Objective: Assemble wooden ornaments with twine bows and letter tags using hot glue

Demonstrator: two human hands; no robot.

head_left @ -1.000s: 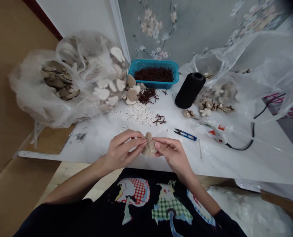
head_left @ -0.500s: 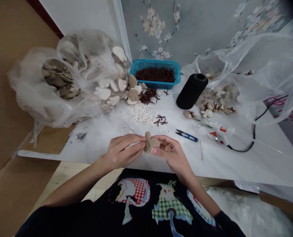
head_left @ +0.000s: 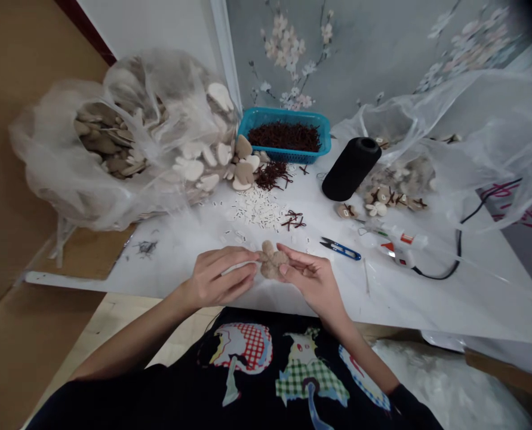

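Beige felt piece (head_left: 274,263), many-lobed, sits between the two hands, directly in the right grip: the right hand (head_left: 313,278) pinches its right side between thumb and fingers. The left hand (head_left: 223,275) meets its left edge with the fingertips; whether they pinch or merely touch, I cannot tell. One lobe points away from the body; no single long axis stands out. Both hands are equally near, above the front of the white desk (head_left: 404,298). Beyond the grip lie small white tags (head_left: 257,209) and brown bows (head_left: 294,222); to its right, blue snips (head_left: 344,249). Behind everything rises a flower-patterned wall (head_left: 382,48).
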